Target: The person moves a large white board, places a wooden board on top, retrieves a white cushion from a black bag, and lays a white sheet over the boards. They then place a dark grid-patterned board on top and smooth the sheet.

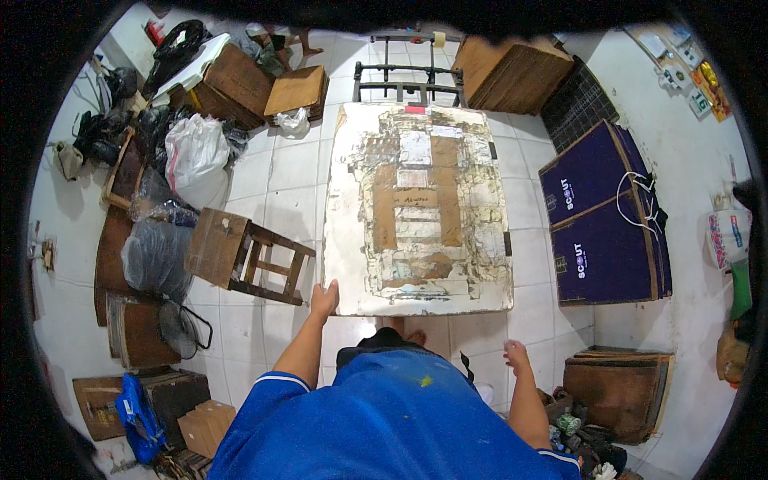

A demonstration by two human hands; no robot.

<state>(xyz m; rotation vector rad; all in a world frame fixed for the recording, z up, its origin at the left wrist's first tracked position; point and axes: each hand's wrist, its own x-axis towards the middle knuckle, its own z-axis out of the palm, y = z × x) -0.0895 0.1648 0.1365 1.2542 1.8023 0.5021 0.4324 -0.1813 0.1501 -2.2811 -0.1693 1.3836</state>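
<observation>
A worn white tabletop (346, 240) stands in front of me, with peeling paper and strips of brown tape (446, 192) over its middle. My left hand (324, 302) is closed on its near left corner, the thumb lying along the edge. Off the near right corner hangs my right hand (517, 355), holding nothing, with its fingers loosely bent and apart. A small gap separates it from the tabletop. At the far end of the table is a dark metal frame (408, 86), with a roll of tape (439, 40) on it.
On the left, a wooden stool (272, 264) lies tipped close to the table. Behind it are a white sack (198, 160) and plastic-wrapped bundles (156, 256). Dark blue printed boxes (608, 216) lean along the right wall. Stacked brown boards (612, 396) stand at the near right.
</observation>
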